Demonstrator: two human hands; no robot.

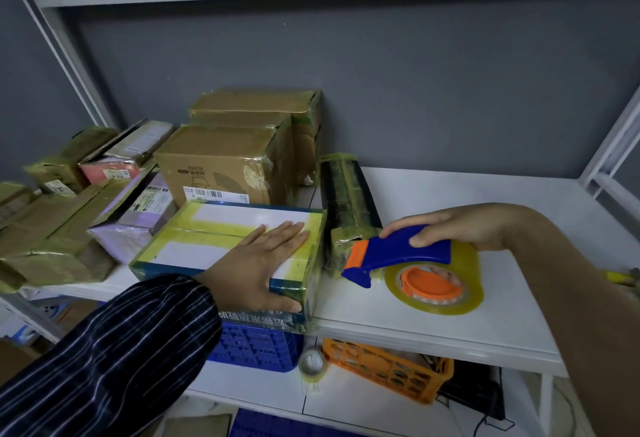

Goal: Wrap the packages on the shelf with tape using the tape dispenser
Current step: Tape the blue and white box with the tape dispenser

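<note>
We see a white metal shelf [450, 201] against a grey wall [415, 73]. Its left half is packed w/ packages and its right half is bare board.

- Far left: a heap of flat parcels in yellowish tape [52, 229], overlapping, some tilted.
- Mid-back: two brown cardboard boxes. The rear taped box [256, 107] sits right behind the front box [214, 163], which has a barcode label on its near face.
- Front edge of shelf: the white flat box w/ yellowish tape bands and blue edges [194, 253], lying flat, near end at the shelf lip.
- Just right of it, side by side: a long black package under yellowish tape [346, 194], running front to back.
- Lower shelf: a blue plastic crate [256, 346], and right of it an orange plastic crate [388, 364].
- Blue plastic tape dispenser w/ orange blade guard [405, 246]: nose near the black package's near end. Its clear yellowish tape roll on an orange hub [467, 284] is low over the bare board; can't tell if it touches.
- Hands: the left hand [256, 263], in a dark striped sleeve [121, 350], lies flat on the white flat box w/ fingers straight and the thumb over the near edge. The right hand [457, 225] is wrapped round the dispenser handle.
- Between the crates: a small spare tape roll [311, 364], upright.
</note>
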